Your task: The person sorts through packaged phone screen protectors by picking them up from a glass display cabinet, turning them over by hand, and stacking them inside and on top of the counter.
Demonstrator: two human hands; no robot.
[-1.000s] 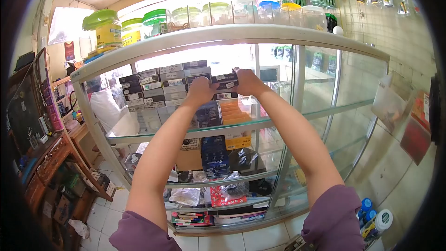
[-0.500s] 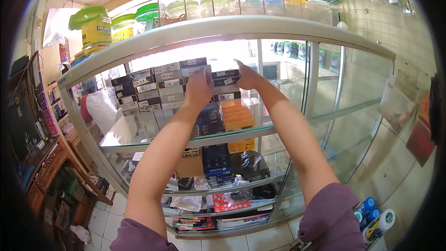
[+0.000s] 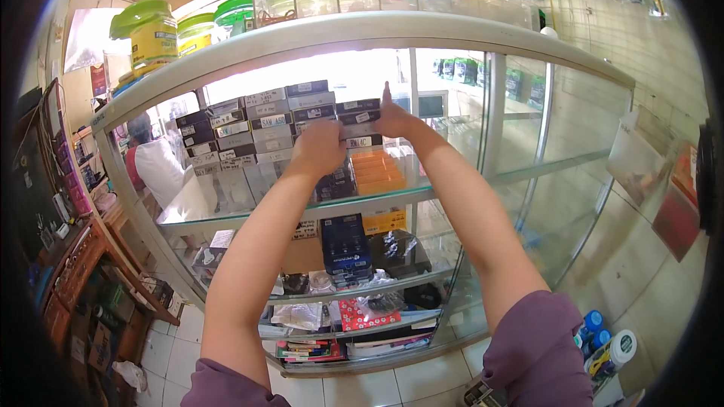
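Note:
Labelled flat boxes (image 3: 271, 122) stand in side-by-side stacks on the upper glass shelf of a display case. My left hand (image 3: 320, 148) is curled closed against the front of these stacks, beside the right-hand stack; what its fingers hold, if anything, is hidden. My right hand (image 3: 394, 119) touches the right side of the right-hand stack (image 3: 359, 117), one digit pointing up and apart from the others, whose tips are partly hidden. The box marked RM14C (image 3: 363, 142) lies low in that stack, above orange packets (image 3: 377, 173).
The case's top rail (image 3: 362, 26) runs above my hands, and a glass shelf edge (image 3: 302, 212) crosses below them. Lidded tubs (image 3: 153, 34) stand on top. A person (image 3: 151, 154) is behind the case at left. Blue-lidded containers (image 3: 593, 324) stand on the floor at right.
My left hand has moved down the front of the stacks, and its fingers are more curled. My right hand remains at the stack's right side. The camera view has shifted slightly.

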